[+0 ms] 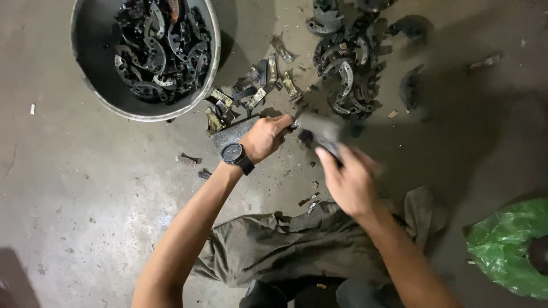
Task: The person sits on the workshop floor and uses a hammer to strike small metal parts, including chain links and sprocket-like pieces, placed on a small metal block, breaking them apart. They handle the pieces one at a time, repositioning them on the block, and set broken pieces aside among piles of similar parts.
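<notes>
On the bare concrete floor point(85, 188), at far left, a wide round metal basin point(80, 68) holds a tangle of curved dark metal brake shoes point(162, 48). A loose heap of the same shoes point(345, 68) lies at far centre, well apart from the basin, and between them is a scatter of broken lining strips point(254, 91). At near right sits a crumpled green plastic bag point(505, 245); an olive cloth point(285, 251) lies near, under the forearms.

In the middle, the left hand point(265, 137), a black watch point(235, 154) on its wrist, is closed around the end of a dark metal piece point(319, 130) resting over a flat metal block point(231, 136). The right hand point(348, 179) is closed on a blurred handle point(337, 149); what tool it is cannot be told.

The piece looks stiff and fairly heavy for its size, probably greasy and so slippery, with hard rims that could bite a palm. Its bare curved end, away from the lining, seems the safest place to grip. The lining strips look brittle and sharp-edged.

Open room lies left and near left of the block. The far side is crowded by strips and the heap, and the bag hems in the near right.
</notes>
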